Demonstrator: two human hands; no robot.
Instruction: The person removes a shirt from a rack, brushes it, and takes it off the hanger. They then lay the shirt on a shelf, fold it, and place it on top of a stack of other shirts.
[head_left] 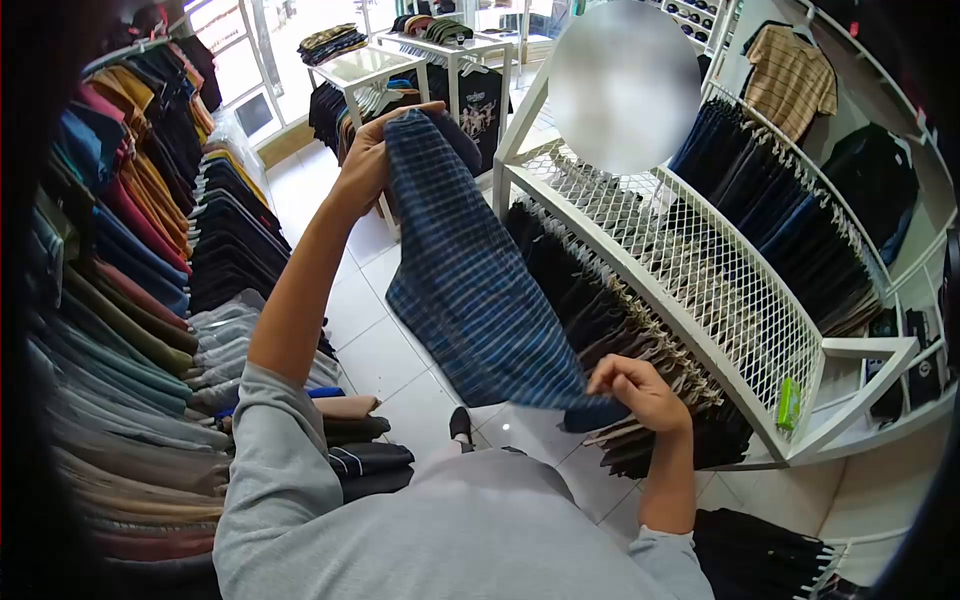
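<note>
A clothes aisle; racks (140,300) of hung garments beyond the left fingers, a white mesh rack (700,270) beyond the right; a blue checked cloth (470,280) hangs stretched between both hands, its long axis slanting from upper left to lower right; left hand (365,165) raised, fingers pinching the top edge; right hand (640,392) lower, nearer the body, fingers closed on the bottom corner

Brightness: the shop was well lit, evenly.
Source: daylight came through the windows (240,60) at the far end, which were blown out white.
Glare: the floor tiles (375,350) shone.
Distortion: fisheye bending, dark vignette at both edges.
Blur: one round patch at the top was smeared.
</note>
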